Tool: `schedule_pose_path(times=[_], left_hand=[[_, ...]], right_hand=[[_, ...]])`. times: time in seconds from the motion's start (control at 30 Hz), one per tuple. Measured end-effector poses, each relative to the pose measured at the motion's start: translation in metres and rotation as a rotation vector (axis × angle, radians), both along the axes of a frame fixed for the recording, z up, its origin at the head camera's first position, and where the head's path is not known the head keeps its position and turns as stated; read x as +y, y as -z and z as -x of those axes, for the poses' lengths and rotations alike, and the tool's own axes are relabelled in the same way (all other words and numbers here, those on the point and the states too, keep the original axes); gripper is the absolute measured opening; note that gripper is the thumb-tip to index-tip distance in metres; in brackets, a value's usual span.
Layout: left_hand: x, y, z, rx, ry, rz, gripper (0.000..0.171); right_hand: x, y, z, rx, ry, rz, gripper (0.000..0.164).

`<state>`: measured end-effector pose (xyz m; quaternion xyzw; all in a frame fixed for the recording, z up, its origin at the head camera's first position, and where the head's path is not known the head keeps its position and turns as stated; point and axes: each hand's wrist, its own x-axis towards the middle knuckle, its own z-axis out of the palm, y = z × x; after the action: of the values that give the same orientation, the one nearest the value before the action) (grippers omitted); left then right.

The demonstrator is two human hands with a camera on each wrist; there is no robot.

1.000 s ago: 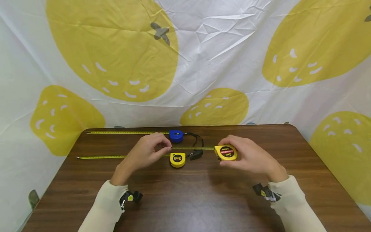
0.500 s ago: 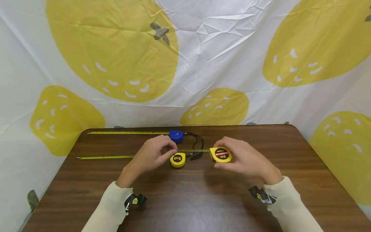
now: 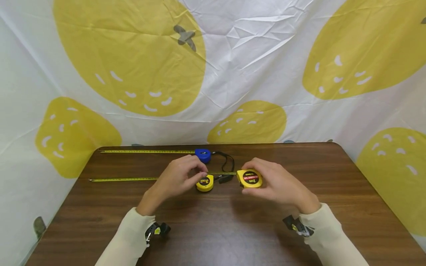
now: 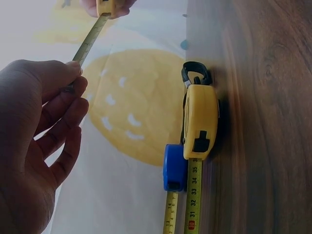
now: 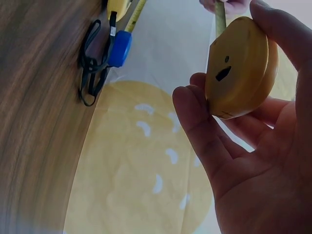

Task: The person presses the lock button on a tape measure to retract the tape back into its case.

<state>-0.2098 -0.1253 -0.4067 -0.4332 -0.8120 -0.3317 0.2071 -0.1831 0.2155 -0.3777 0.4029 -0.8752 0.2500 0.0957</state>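
Observation:
My right hand (image 3: 283,183) holds a yellow tape measure (image 3: 250,178), its label reading 2m, above the table, thumb and fingers on its edges. Between my hands a short length of its blade (image 3: 222,173) stretches out. With thumb and forefinger my left hand (image 3: 178,176) pinches the blade's end, and the metal hook (image 4: 68,88) shows below the fingertips in the left wrist view. Behind and below the left fingertips, a second yellow tape measure (image 3: 205,184) lies on the table, partly covered in the head view. Farther back lies a blue tape measure (image 3: 203,156).
Pulled-out blades run left across the brown table (image 3: 213,229) from the blue and the second yellow tape measures. Black wrist straps (image 3: 226,178) lie to their right. A white cloth (image 3: 253,74) with yellow fruit prints hangs along the table's back and sides.
My hands have come closer together: the right has moved left with the yellow tape measure, the left to the right with the blade's end. The exposed blade between them is shorter.

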Motion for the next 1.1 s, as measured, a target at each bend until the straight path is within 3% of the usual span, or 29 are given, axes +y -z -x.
schedule_pose_path(times=[0.57, 1.1], left_hand=[[0.007, -0.002, -0.004, -0.047, 0.039, 0.035, 0.007], [0.013, 0.001, -0.007, -0.021, 0.058, 0.039, 0.009]], right_hand=[[-0.015, -0.001, -0.006, -0.022, -0.001, -0.008, 0.055], [-0.027, 0.004, -0.01, -0.004, -0.013, 0.006, 0.056]])
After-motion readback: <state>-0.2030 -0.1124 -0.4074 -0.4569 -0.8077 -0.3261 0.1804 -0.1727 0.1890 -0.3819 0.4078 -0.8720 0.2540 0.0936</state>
